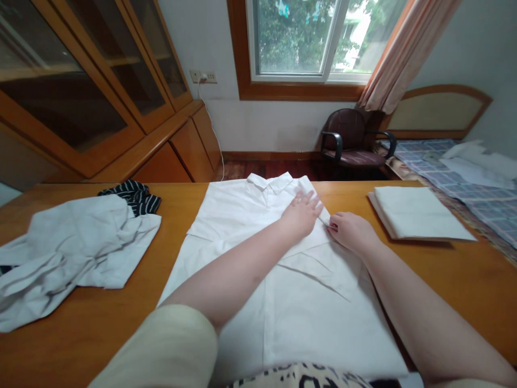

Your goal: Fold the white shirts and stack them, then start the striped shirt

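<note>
A white collared shirt lies spread on the wooden table, its collar at the far edge. My left hand rests flat on the shirt's upper right part, fingers spread, close to a folded strip of cloth at the shoulder. Lower down on the right edge, my right hand pinches the shirt's fabric between thumb and fingers. Creases run across the shirt's middle, below my left hand. My left forearm hides part of the shirt front.
On the left of the table lies a crumpled white garment beside black-and-white striped cloth. A folded white cloth stack sits at the right. Beyond are an office chair, a bed and a glass-door cabinet.
</note>
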`<state>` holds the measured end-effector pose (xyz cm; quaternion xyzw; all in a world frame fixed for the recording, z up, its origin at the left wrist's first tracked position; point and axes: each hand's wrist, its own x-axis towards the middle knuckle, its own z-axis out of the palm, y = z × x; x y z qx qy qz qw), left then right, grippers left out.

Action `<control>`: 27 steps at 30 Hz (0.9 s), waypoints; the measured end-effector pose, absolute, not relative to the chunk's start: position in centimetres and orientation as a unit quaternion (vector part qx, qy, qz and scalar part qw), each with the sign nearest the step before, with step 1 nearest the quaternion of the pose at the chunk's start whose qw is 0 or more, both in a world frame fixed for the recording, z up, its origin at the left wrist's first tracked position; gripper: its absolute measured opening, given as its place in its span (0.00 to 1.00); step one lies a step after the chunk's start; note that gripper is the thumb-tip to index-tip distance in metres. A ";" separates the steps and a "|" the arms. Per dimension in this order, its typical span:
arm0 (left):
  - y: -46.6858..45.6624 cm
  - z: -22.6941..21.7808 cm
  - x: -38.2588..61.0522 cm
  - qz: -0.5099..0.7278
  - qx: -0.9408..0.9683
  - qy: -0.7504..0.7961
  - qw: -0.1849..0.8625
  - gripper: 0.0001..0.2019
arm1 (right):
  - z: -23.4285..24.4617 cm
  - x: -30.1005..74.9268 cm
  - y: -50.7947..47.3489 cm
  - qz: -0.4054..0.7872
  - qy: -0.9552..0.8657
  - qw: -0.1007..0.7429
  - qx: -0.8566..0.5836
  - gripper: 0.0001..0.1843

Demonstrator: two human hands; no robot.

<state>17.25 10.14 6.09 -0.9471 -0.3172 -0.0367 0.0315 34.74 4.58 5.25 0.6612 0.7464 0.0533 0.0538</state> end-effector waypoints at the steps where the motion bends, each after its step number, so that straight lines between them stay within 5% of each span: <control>1: 10.7 5.4 18.4 -0.033 -0.961 -0.272 0.028 0.24 | 5.3 34.8 4.5 0.048 0.746 0.057 0.662 0.11; 9: 15.4 1.4 17.3 0.036 -0.905 -0.414 -0.097 0.40 | 6.2 35.5 4.3 -0.041 0.726 0.084 0.681 0.10; 19: 16.0 0.3 16.4 -0.010 -0.892 -0.438 -0.114 0.35 | 7.3 36.2 3.5 -0.144 0.677 0.125 0.711 0.10; 23: 15.9 0.4 16.5 -0.023 -0.893 -0.442 -0.081 0.35 | 7.4 35.5 3.6 -0.064 0.682 0.055 0.727 0.22; 27: 14.4 1.5 16.4 -0.054 -0.889 -0.453 -0.022 0.33 | 6.3 34.5 4.2 0.037 0.671 -0.039 0.740 0.20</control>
